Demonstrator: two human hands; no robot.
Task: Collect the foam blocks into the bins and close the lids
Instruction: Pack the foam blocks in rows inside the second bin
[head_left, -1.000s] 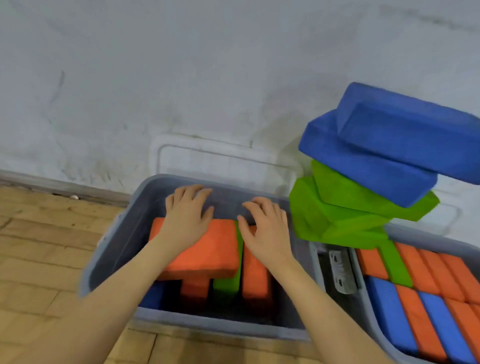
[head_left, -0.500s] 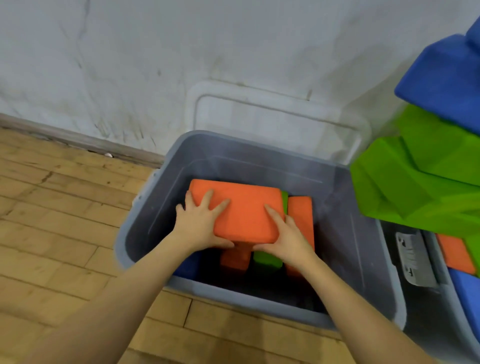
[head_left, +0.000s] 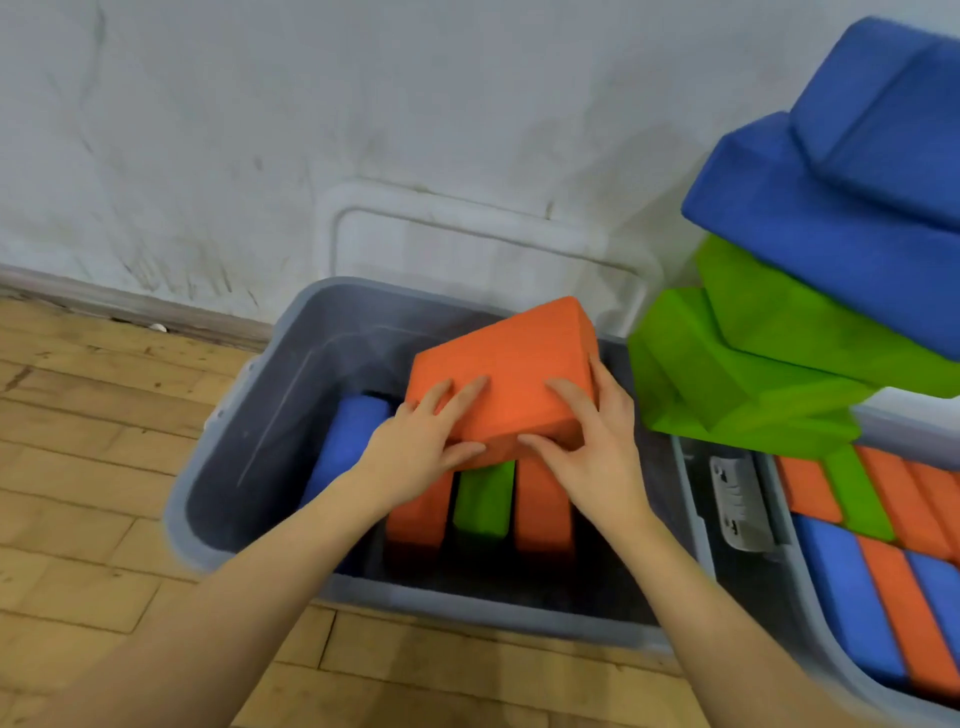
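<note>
Against the scuffed white wall (head_left: 208, 130) a pale translucent lid (head_left: 467, 244) leans upright behind the big grey plastic bin (head_left: 244, 415) on the wooden floor (head_left: 78, 467). To the right a loose pile of large blue and green foam blocks (head_left: 810, 312) sits over a second grey bin (head_left: 831, 639) already packed with upright blocks.

In the nearer bin three blocks stand on edge, orange, green, orange (head_left: 480, 499), with a blue one (head_left: 345, 447) beside them on the left. Over these both hands hold a rectangular orange foam block (head_left: 506, 374), tilted, its far corner raised above the rim. The left hand (head_left: 415, 452) lies with fingers spread on the top face and thumb under the near edge; the right hand (head_left: 597, 452) clamps the near right corner, fingers over, thumb along the front.

It looks light and springy, with a matt, grippy surface, so it should not slip or break. I would hold it by the long edges and turn it onto its edge to slot beside the others; squeezing may be needed.
</note>
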